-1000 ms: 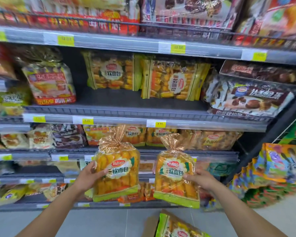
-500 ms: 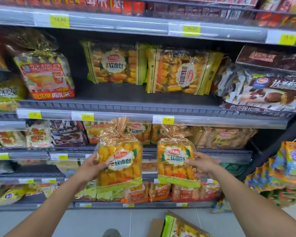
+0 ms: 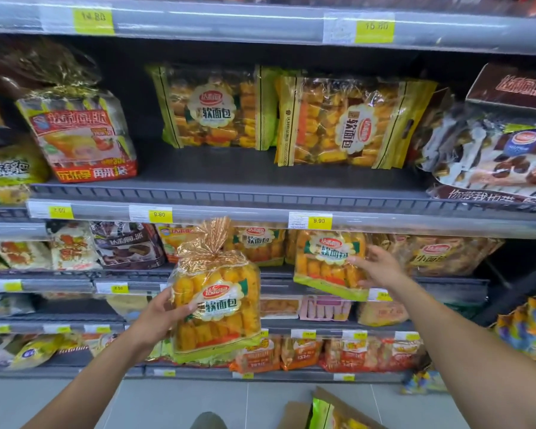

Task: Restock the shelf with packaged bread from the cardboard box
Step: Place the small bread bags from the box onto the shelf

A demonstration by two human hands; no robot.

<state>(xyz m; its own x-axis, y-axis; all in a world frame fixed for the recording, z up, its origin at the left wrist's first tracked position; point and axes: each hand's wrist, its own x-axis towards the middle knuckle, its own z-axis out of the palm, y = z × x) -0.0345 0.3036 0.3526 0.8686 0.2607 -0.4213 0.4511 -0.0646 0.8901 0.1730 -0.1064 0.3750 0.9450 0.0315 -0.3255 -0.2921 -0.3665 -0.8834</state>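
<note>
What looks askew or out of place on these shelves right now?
On the upper shelf, the right large bag lies turned on its side, label sideways, while the left large bag has its label upright. The small bag by the right hand sits tilted, its bottom edge overhanging.

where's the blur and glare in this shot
Head view: motion blur softens the right hand and the far bread bag beside it; the near bread bag in the left hand is sharper; glare streaks the top shelf rail; shelf lines bow from the wide lens.
</note>
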